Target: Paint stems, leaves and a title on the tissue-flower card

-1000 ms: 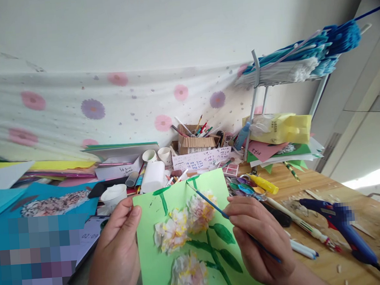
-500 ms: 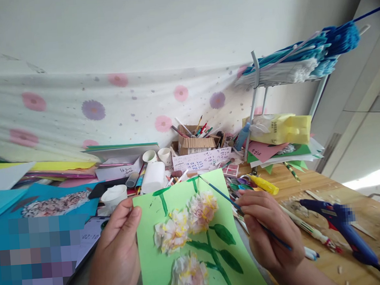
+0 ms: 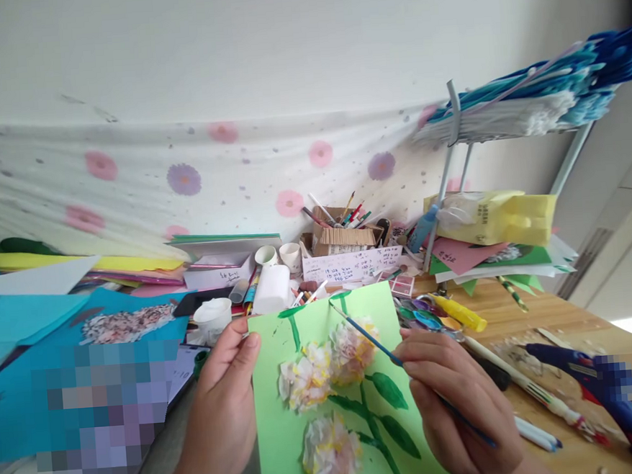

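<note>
My left hand (image 3: 220, 417) grips the left edge of a light green card (image 3: 327, 395), thumb on its top left corner, holding it tilted up. Three crumpled tissue-paper flowers (image 3: 328, 366) with yellow-tinted edges are stuck on the card, with painted green stems and leaves. My right hand (image 3: 458, 407) pinches a thin blue paintbrush (image 3: 363, 335). The brush slants up and left over the card, its tip near the card's top edge above the upper right flower.
Blue hot glue gun (image 3: 602, 390) lies on the wooden table (image 3: 538, 315) at right. Pens (image 3: 526, 385), a yellow tube (image 3: 462, 313) and paint pots lie beside the card. Paper cups (image 3: 279, 257), a cardboard pen box (image 3: 342, 235), coloured paper stacks (image 3: 45, 314) and a wire rack (image 3: 450, 148) crowd the back.
The brush swung out to the right off the card, then came back over the upper right flower. The view shifted left, so everything sits further right in the picture.
</note>
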A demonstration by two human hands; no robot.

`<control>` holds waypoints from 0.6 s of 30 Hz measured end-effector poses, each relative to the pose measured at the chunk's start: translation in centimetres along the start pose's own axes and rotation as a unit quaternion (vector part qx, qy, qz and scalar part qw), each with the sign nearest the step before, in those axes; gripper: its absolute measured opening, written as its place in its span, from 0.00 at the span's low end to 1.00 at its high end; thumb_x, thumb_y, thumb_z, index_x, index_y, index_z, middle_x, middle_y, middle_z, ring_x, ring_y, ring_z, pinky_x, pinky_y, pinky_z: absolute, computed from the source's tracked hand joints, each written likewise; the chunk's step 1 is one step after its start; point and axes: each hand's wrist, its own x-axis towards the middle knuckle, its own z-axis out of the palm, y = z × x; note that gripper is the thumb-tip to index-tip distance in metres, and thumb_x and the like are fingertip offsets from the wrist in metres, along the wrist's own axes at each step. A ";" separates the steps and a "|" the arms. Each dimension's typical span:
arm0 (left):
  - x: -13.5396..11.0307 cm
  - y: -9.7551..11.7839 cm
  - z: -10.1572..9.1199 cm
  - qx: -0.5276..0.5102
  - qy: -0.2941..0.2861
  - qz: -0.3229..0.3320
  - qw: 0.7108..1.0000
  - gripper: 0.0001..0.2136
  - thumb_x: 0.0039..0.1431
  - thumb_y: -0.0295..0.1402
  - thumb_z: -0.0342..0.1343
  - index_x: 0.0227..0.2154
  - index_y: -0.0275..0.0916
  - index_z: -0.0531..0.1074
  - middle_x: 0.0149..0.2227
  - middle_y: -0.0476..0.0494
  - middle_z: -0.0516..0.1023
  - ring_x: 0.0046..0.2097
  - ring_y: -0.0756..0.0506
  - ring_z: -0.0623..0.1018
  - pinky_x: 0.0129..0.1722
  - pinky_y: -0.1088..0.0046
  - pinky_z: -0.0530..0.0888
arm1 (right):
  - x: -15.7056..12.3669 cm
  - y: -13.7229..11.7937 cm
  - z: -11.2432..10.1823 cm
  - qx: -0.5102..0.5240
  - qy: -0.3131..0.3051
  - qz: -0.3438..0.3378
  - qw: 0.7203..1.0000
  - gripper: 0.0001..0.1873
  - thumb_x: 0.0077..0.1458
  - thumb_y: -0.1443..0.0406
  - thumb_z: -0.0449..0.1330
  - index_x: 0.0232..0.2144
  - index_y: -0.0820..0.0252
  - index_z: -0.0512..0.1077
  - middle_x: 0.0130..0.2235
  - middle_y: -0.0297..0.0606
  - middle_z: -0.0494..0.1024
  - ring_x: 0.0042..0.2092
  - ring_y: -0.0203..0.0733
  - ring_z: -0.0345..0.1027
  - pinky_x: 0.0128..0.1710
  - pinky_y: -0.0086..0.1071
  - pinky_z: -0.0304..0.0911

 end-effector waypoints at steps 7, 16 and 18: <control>0.1 0.1 0.1 0.009 0.032 -0.007 0.999 0.29 0.39 0.51 0.85 0.42 0.45 0.82 0.43 0.45 0.88 0.55 0.32 0.85 0.50 0.63 0.85 | 0.4 0.5 -0.2 -0.041 0.013 -0.011 0.999 0.14 0.58 0.78 0.59 0.42 0.59 0.75 0.31 0.39 0.84 0.34 0.45 0.83 0.40 0.41 0.83; 0.0 0.5 0.2 -0.004 0.040 -0.021 0.999 0.24 0.39 0.41 0.85 0.40 0.50 0.82 0.44 0.47 0.89 0.59 0.28 0.83 0.50 0.58 0.86 | 0.1 1.1 -0.2 -0.054 0.061 0.011 0.997 0.15 0.56 0.79 0.59 0.41 0.58 0.75 0.32 0.38 0.82 0.36 0.47 0.83 0.39 0.41 0.81; 0.1 0.3 0.2 0.003 0.040 -0.014 0.999 0.26 0.38 0.44 0.85 0.41 0.49 0.82 0.44 0.47 0.89 0.58 0.29 0.84 0.50 0.59 0.87 | 0.2 0.9 -0.1 -0.046 0.046 0.005 0.998 0.15 0.56 0.79 0.58 0.42 0.59 0.75 0.32 0.39 0.82 0.36 0.46 0.83 0.40 0.41 0.82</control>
